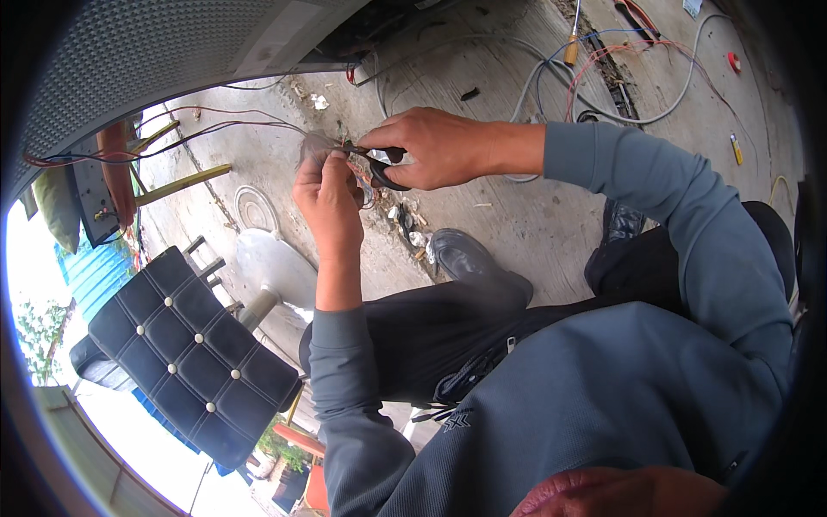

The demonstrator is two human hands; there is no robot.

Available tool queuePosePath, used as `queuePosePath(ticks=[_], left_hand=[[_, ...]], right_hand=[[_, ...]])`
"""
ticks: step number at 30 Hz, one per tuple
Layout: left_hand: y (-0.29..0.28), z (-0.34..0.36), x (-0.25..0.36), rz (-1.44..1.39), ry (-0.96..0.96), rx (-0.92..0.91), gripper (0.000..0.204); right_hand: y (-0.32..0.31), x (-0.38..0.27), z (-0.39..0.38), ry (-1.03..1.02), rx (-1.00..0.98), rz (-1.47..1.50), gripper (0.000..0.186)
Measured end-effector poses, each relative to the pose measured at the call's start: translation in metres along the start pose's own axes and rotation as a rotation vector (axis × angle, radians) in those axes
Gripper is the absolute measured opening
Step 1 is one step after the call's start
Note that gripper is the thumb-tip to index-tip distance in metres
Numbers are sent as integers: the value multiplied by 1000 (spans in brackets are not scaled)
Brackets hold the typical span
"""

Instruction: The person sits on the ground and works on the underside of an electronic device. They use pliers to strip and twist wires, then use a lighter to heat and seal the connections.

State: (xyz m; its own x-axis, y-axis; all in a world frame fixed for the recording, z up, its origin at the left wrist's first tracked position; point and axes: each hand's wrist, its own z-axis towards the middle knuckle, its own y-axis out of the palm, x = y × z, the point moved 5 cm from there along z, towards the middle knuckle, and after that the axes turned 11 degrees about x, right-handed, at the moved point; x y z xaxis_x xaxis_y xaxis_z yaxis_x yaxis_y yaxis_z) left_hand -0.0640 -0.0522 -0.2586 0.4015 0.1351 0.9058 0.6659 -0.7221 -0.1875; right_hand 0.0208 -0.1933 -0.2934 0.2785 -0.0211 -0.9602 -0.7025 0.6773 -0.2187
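Thin red and dark wires (215, 126) run from the dotted metal panel (146, 52) at upper left to my hands. My left hand (329, 207) pinches the wires near their ends, with its fingertips close to the tool's jaws. My right hand (435, 146) grips a black-handled cutting tool (386, 172), which looks like scissors or pliers. Its jaws are at the wires beside my left thumb; whether they are closed on a wire I cannot tell.
A black tufted stool (185, 345) on a metal base (274, 267) stands at lower left. Cables (655, 116), a screwdriver (571, 47), a red tape roll (734, 62) and scraps lie on the concrete floor (517, 215). My boots (474, 267) are below my hands.
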Motion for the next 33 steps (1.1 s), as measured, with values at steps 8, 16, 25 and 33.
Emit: queuePosePath(ticks=[8, 16, 25, 33], left_hand=[[0, 1, -2, -77, -107, -48, 16], [1, 1, -3, -169, -100, -88, 14], [-4, 5, -3, -4, 74, -11, 11], [-3, 5, 5, -10, 45, -57, 8]], right_hand=[[-4, -4, -2, -57, -16, -44, 38], [-4, -4, 1, -50, -13, 1, 36], [-3, -2, 2, -6, -26, 16, 30], [-1, -1, 5, 159, -144, 262, 25]])
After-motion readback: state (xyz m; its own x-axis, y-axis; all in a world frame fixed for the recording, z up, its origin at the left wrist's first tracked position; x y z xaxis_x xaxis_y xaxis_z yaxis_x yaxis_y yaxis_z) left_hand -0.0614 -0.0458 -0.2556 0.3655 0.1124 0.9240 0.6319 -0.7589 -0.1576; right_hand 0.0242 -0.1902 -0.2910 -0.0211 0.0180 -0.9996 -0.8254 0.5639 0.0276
